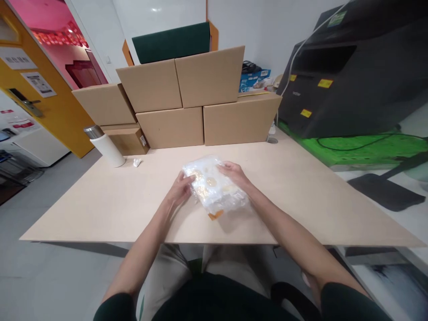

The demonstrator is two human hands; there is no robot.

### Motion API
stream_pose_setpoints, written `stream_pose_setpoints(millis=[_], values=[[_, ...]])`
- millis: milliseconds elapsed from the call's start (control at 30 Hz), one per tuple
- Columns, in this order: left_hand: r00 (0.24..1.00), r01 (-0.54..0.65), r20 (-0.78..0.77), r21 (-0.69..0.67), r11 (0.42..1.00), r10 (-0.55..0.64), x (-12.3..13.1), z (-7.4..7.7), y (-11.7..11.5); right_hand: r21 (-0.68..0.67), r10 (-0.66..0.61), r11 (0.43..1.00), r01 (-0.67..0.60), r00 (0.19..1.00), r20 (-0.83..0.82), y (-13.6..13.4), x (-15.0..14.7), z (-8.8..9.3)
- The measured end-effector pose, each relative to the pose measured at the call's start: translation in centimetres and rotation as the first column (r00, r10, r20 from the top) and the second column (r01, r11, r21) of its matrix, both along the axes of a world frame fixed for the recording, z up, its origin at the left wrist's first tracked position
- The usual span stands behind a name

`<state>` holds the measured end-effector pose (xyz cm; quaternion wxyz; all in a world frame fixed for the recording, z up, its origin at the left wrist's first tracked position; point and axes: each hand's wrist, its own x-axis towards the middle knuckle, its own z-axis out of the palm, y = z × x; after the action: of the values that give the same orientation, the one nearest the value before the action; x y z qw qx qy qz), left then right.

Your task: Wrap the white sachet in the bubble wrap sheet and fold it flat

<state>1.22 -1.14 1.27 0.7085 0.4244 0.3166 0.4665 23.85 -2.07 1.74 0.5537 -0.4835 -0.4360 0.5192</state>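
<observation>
A clear plastic bag wraps a white, flat item with several round yellowish spots on it; I cannot make out what that item is. My left hand grips the bag's left edge, thumb on top and fingers underneath. At the upper right edge, my right hand holds it with the thumb and fingers closed on the plastic. An orange piece of tape or label shows at the bag's near corner. The bag is tilted above the middle of the wooden table.
Stacked cardboard boxes line the table's back edge, with a dark green box on top. A white bottle with a metal cap and a crumpled white scrap stand at the left. To the right is a large black printer.
</observation>
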Motion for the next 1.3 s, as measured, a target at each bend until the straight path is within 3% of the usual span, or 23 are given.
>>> stream_pose_setpoints(millis=[100,200,300,400,467,567,700,833,1000,1167,1300], values=[[0.949,-0.284,-0.156,-0.047,0.958,0.274,1.1,-1.4,1.4,0.007,-0.174,0.983,0.181,0.933,0.315,1.8,-0.9,-2.3],[0.814,-0.365,-0.418,0.170,0.915,0.403,1.5,-2.7,2.7,0.213,-0.287,0.958,0.193,0.688,0.667,2.0,-1.3,-3.6],[0.607,-0.233,-0.625,0.450,0.862,0.490,1.4,-3.5,3.5,0.337,-0.261,0.937,-0.096,0.451,0.854,1.1,-1.2,-4.2],[0.462,-0.051,-0.718,0.565,0.823,0.521,0.6,-3.4,3.6,0.182,-0.073,0.928,-0.326,0.319,0.945,0.2,-0.7,-4.6],[0.386,0.167,-0.800,0.550,0.818,0.459,-0.2,-2.9,3.5,0.076,0.031,0.921,-0.381,0.265,0.964,-0.1,-0.3,-4.8],[0.205,0.495,-0.917,0.399,0.772,0.342,-1.6,-2.0,3.3,-0.024,0.131,0.901,-0.433,0.218,0.967,-0.3,0.2,-4.7],[0.041,0.626,-0.958,0.245,0.741,0.283,-2.7,-1.6,3.7,-0.076,0.185,0.879,-0.471,0.191,0.964,-0.3,0.5,-4.4],[0.006,0.635,-0.963,0.213,0.743,0.271,-2.7,-2.0,4.1,-0.067,0.178,0.879,-0.472,0.195,0.964,-0.4,0.5,-4.6],[0.036,0.628,-0.963,0.228,0.744,0.266,-2.8,-2.4,4.3,-0.023,0.146,0.881,-0.472,0.227,0.963,-0.5,0.3,-4.8],[0.082,0.680,-0.981,0.186,0.709,0.178,-3.6,-1.8,4.8,-0.109,0.240,0.850,-0.515,0.195,0.951,-0.4,1.0,-4.1],[0.100,0.679,-0.979,0.196,0.707,0.176,-3.7,-1.4,5.1,-0.102,0.249,0.834,-0.542,0.205,0.947,-0.3,1.3,-3.9]])
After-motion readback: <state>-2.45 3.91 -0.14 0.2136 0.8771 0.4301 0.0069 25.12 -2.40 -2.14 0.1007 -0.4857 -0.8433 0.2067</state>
